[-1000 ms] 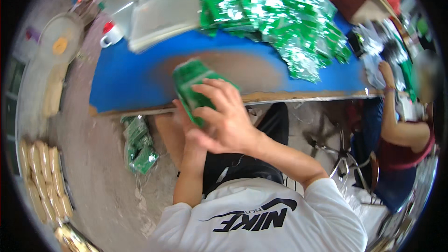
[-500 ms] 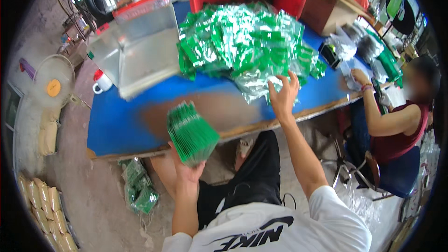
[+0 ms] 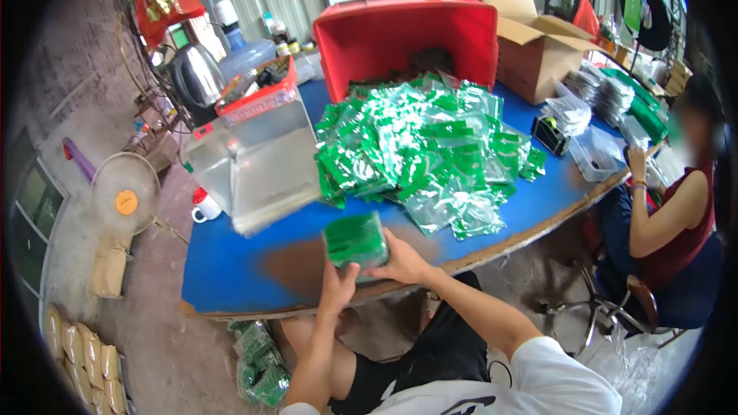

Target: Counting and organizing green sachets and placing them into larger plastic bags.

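Observation:
A squared stack of green-and-clear plastic packets (image 3: pixel 355 240) is held above the near edge of the blue table. My left hand (image 3: pixel 338 286) grips the stack from below on its left, with the thumb on the near side. Around the right and near side of the same stack, my right hand (image 3: pixel 403 260) is closed. Just beyond both hands lies a large loose heap of shiny green packets (image 3: pixel 419 150), which spills from the mouth of a tipped red crate (image 3: pixel 407 19).
Left of the heap are a clear plastic sheet stack (image 3: pixel 277 177) and a red-and-white mug (image 3: pixel 205 206). An open cardboard box (image 3: pixel 530 46) stands at the back right. A seated co-worker (image 3: pixel 676 219) works at the right end. A bag of green packets (image 3: pixel 260 365) rests on the floor.
My right hand has left the heap and come to the stack, now gripping it too. The stack moved right and turned, its edges now squared. The view has tilted up.

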The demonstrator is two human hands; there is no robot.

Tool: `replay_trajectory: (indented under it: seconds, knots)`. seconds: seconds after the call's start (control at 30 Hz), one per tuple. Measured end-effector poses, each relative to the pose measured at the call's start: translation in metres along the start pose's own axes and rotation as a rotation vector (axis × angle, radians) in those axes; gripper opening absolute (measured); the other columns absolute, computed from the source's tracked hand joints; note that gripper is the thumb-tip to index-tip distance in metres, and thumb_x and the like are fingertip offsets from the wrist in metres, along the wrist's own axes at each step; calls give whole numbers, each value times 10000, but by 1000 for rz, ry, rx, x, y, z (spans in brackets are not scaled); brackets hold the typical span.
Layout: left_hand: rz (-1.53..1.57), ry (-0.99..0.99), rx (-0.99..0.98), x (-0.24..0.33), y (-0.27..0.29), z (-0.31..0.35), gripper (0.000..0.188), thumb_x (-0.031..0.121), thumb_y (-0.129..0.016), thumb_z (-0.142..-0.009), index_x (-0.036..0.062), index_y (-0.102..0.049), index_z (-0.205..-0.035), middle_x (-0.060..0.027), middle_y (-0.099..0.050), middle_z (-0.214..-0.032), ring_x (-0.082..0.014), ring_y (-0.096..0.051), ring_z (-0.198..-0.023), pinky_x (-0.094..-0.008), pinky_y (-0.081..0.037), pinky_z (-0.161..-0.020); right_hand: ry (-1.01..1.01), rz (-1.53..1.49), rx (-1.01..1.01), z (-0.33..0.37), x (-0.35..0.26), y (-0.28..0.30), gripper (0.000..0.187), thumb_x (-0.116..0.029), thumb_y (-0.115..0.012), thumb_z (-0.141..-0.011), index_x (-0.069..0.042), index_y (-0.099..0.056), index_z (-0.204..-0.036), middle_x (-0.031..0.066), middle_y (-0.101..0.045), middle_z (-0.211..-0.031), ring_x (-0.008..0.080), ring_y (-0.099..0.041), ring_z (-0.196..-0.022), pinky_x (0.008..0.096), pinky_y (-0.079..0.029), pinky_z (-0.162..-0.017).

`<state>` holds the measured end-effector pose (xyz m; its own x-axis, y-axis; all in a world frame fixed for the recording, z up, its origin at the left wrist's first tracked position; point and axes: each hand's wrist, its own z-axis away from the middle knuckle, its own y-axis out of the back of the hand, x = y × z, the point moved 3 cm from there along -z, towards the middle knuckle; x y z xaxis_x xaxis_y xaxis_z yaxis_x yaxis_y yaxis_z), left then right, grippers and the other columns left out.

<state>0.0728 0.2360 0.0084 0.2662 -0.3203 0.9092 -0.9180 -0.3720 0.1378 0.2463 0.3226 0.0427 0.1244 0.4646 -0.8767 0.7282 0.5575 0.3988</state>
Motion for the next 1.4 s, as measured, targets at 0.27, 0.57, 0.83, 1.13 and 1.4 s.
replay_trajectory:
  seconds: [0.27, 0.57, 0.83, 1.13, 1.4]
  knots:
    - [595, 211, 230, 39, -40, 13, 790, 47, -803, -808, 20, -357, -1459, -128, -512, -1380, -226, -520, -1261, -371, -449, -1042, -174, -652, 147, 1, -20, -11, 647, -163, -822, -798, -7, -491, -1331, 124, -649, -1201, 255, -632, -1092, 404, -490, -964]
    - [591, 200, 12, 45, -23, -2, 798, 65, -797, -768, 35, -380, -1448, -97, -547, -1305, -194, -525, -1216, -363, -410, -1069, -126, -904, 142, 2, 13, 9, 908, -243, -868, -761, -59, -336, -1474, 108, -526, -1352, 263, -512, -1276, 407, -421, -1078]
    - [55, 9, -244, 21, -4, -18, 1131, 63, -853, -724, 74, -98, -1567, -150, -427, -1395, -238, -433, -1298, -383, -372, -1093, -45, -130, 37, -6, 17, 24, 809, -134, -919, -668, 6, -458, -1318, 112, -631, -1164, 202, -603, -1086, 365, -488, -964]
    - [-21, 55, -229, 13, -1, -19, 962, 130, -877, -719, 10, -276, -1461, -162, -441, -1376, -257, -408, -1330, -387, -331, -1116, -139, -173, -12, -9, 9, 19, 629, -101, -887, -702, 22, -558, -1224, 80, -673, -1087, 152, -624, -967, 307, -513, -874]
    - [-160, 44, -116, 52, 1, -7, 885, 153, -849, -676, -4, -370, -1404, -212, -526, -1282, -351, -513, -1246, -418, -393, -1070, 547, 738, 328, 14, -129, 38, 1260, -350, -985, -472, 4, -319, -1481, 244, -403, -1483, 377, -401, -1385, 448, -350, -1134]
